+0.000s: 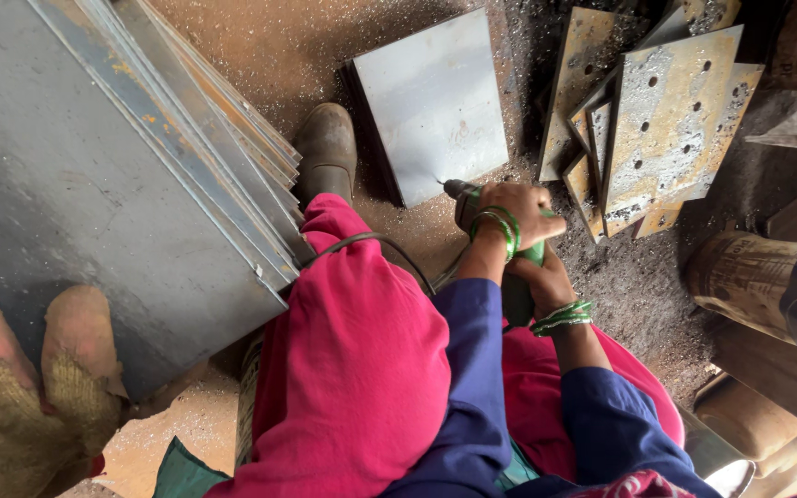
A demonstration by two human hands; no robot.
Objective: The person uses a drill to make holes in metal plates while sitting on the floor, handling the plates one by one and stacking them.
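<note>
A: What do the hands grasp?
B: Both grasp a green power tool [509, 267]. The left hand [520, 210] is clenched over its front end, and the right hand [544, 281] is wrapped round its body just behind. Green bangles [500, 226] ring both wrists.

A: Where does the tool sit?
B: Its dark tip [449, 187] touches the near edge of a grey steel plate [431, 97] lying flat on the rusty floor [260, 46], close to the plate's near left corner.

A: What surrounds it?
B: A brown shoe [327, 148] rests just beside the plate's left edge. A stack of large steel sheets [94, 166] lies to the left; drilled, rusted plates [671, 115] are piled to the right. A black cord [366, 242] crosses the pink garment [352, 369].
</note>
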